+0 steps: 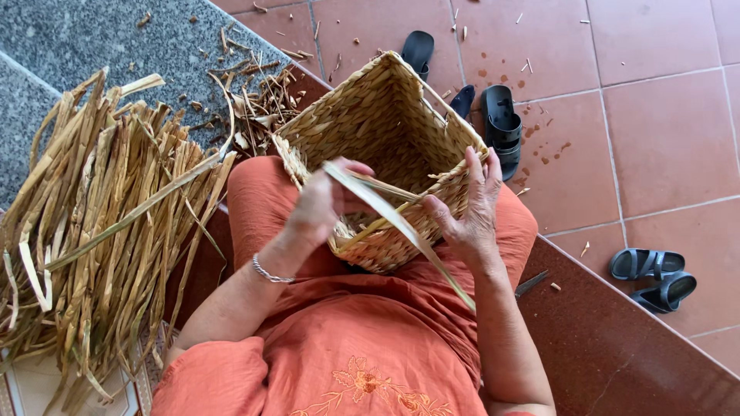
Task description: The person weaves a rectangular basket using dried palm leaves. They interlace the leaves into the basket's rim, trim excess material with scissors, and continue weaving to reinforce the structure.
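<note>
Square woven straw-coloured basket (385,146) resting on lap in orange cloth, tilted for rim access. Left hand (320,208) fingers closed on flat pale dried reed strip (401,227); right hand (470,208) fingers spread, steadying basket rim. Bundle of dried reeds (100,231) at left, within reach.
</note>
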